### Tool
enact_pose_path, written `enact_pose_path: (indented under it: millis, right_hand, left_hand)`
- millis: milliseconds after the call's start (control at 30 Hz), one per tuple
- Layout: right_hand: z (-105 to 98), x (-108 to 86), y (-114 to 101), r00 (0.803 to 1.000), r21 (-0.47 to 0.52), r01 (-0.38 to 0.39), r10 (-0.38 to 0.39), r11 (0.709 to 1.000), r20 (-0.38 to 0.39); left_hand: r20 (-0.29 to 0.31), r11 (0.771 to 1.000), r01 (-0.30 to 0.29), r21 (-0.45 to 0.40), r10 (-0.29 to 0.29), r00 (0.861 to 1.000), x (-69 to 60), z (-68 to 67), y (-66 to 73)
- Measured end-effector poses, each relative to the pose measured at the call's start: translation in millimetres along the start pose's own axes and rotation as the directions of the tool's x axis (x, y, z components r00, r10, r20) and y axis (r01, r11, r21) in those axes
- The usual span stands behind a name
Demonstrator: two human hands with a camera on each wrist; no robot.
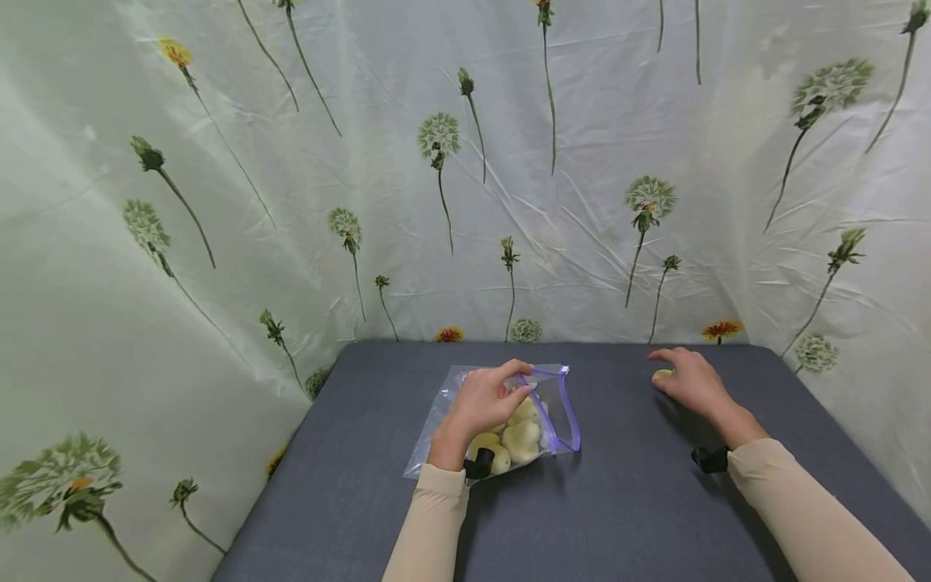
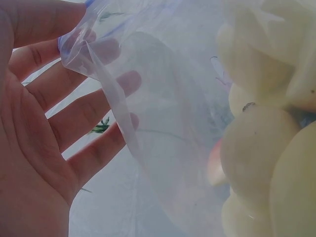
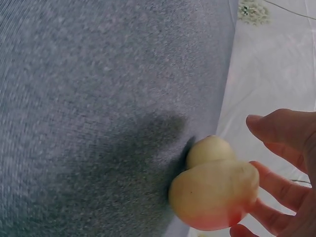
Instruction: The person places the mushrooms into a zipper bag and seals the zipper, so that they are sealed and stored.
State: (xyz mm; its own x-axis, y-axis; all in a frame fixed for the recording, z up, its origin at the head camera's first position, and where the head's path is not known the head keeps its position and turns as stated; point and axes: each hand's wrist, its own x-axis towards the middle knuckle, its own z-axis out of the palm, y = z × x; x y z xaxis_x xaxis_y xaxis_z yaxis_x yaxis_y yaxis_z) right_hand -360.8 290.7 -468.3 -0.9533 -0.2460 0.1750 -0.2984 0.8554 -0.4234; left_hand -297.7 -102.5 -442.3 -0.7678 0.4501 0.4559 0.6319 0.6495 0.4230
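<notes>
A clear zip bag with a purple zip edge lies on the table, its mouth facing right. Inside are several smooth, pale yellow rounded pieces, with a bit of red showing among them. My left hand pinches the bag's rim between thumb and index finger, the other fingers spread behind the plastic. Over at the right, my right hand hovers with fingers apart beside a pale yellow rounded piece with a red patch. A second pale lump shows behind it. Whether fingertips touch them I cannot tell.
The dark grey table ends at the back against a hanging white sheet printed with dandelions. More of that sheet hangs along the left and right sides. A black band sits at my right wrist.
</notes>
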Motion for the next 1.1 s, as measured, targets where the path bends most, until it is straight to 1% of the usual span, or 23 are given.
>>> enact_pose_path:
  millis: [267, 433, 533, 767, 1000, 1100]
  right_hand:
    - [6, 1.1, 8, 1.0, -0.017, -0.01, 0.01, 1.0, -0.004]
    - [11, 1.2, 12, 0.999, -0.027, -0.034, 0.033, 0.999, -0.008]
    - [14, 1.2, 15, 0.999, -0.026, -0.038, 0.037, 0.999, -0.013]
    - [19, -2.3, 17, 0.999, -0.017, -0.033, 0.033, 0.999, -0.006]
    - [23, -2.8, 17, 1.0, -0.033, -0.015, 0.014, 0.999, -0.026]
    - [24, -2.5, 18, 1.0, -0.047, -0.004, 0.003, 0.999, -0.023]
  left_hand:
    - [-0.011, 1.0, -0.008, 0.008, 0.008, 1.0, 0.4, 2.0, -1.8]
    - [-0.003, 1.0, -0.005, -0.009, 0.005, 1.0, 0.3, 1.8, -0.3]
    - [-0.002, 1.0, -0.01, -0.005, 0.01, 1.0, 0.3, 1.3, 0.4]
    - [0.004, 1.0, -0.012, 0.001, 0.012, 1.0, 0.4, 0.1, 0.9]
    - [-0.003, 1.0, -0.017, -0.01, 0.017, 1.0, 0.4, 0.8, 0.3]
    - [-0.004, 1.0, -0.015, -0.007, 0.015, 1.0, 0.4, 0.6, 0.8]
